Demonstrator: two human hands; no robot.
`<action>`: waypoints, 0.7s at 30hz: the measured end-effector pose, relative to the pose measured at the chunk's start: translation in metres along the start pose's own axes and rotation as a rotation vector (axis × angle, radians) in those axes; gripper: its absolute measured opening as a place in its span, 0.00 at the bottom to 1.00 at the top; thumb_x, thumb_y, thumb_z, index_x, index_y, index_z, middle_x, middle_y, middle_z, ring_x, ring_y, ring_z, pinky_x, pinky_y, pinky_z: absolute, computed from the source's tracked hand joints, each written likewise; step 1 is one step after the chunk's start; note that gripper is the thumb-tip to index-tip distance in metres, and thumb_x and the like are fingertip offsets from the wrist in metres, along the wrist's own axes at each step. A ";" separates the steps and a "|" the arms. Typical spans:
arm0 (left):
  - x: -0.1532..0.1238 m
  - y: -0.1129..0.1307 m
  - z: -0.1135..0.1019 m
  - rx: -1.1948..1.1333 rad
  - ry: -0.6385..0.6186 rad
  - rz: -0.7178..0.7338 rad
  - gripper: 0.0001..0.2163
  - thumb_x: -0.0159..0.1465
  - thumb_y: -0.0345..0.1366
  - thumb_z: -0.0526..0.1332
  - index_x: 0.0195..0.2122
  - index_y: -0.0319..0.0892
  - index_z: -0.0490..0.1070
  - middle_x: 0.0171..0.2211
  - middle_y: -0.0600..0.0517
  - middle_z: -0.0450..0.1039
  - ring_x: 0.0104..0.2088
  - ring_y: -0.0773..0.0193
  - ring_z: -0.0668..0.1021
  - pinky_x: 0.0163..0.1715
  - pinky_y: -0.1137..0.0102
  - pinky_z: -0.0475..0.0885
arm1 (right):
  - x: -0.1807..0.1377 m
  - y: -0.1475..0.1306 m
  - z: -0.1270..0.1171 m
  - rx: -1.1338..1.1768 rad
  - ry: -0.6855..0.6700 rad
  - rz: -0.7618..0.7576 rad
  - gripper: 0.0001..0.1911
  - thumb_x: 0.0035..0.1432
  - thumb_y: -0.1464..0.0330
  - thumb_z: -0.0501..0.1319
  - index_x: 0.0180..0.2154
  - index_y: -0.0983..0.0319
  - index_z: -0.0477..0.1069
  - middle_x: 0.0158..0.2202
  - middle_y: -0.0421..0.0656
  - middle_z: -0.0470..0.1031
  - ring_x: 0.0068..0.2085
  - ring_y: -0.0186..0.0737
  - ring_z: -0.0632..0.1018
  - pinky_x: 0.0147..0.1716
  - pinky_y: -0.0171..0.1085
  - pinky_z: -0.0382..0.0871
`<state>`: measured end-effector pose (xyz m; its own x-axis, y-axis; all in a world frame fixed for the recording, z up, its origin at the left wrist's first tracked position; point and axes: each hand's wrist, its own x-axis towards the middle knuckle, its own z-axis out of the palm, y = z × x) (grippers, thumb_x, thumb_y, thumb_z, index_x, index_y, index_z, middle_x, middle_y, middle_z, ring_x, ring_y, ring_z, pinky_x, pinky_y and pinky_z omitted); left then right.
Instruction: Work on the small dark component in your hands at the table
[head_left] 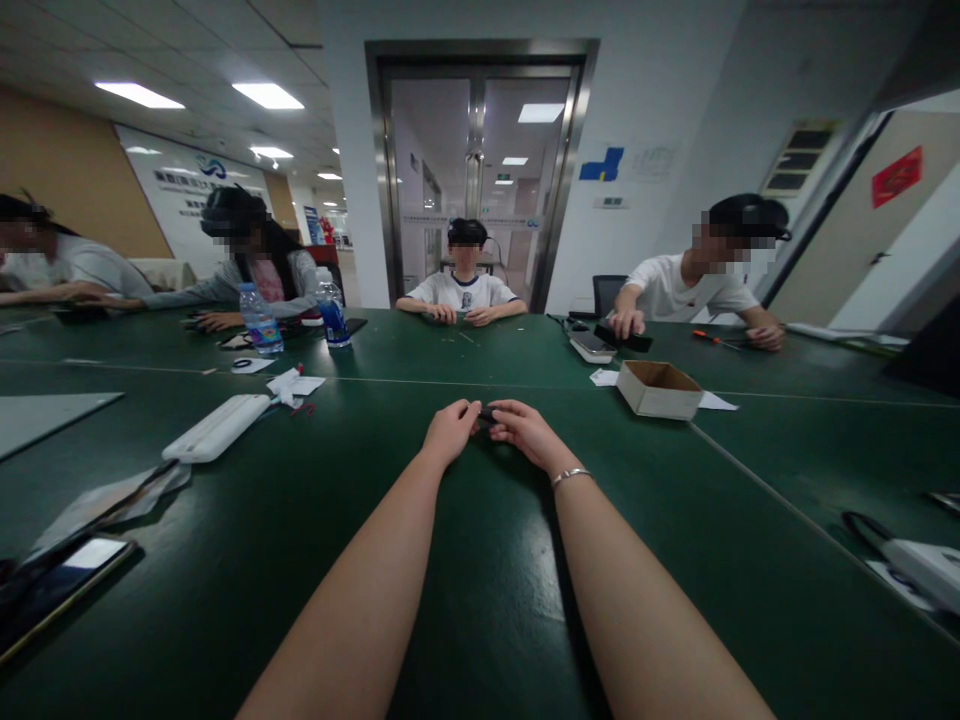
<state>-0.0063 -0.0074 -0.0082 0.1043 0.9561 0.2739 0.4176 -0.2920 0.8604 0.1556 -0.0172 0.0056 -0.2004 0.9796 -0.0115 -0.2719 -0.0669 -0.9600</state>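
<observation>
Both my arms reach forward over the green table (480, 520). My left hand (451, 430) and my right hand (523, 430) meet just above its surface, fingers closed on one small black object (487, 413) between them. Most of that object is covered by my fingertips, so its kind does not show. A silver bracelet (571, 476) circles my right wrist. To the right of my hands stands an open cardboard box (660, 400).
Left lie a white power strip (217, 428), a plastic bag (112, 497) and a phone (67, 580). Two water bottles (261, 322) stand farther back. A white charger-like block (926, 570) with a black cable is at right. Several people sit around the table; a screwdriver (716, 339) lies near one.
</observation>
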 end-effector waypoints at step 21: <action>0.004 -0.006 0.000 -0.233 0.057 0.034 0.10 0.60 0.41 0.57 0.40 0.44 0.70 0.25 0.55 0.68 0.23 0.71 0.71 0.23 0.77 0.64 | -0.001 -0.002 0.001 0.000 0.007 0.013 0.07 0.54 0.78 0.62 0.36 0.66 0.71 0.31 0.45 0.76 0.23 0.30 0.75 0.25 0.29 0.75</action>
<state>-0.0080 -0.0023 -0.0121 0.0607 0.9445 0.3227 0.1945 -0.3283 0.9243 0.1552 -0.0179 0.0083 -0.1970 0.9801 -0.0256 -0.2694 -0.0792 -0.9598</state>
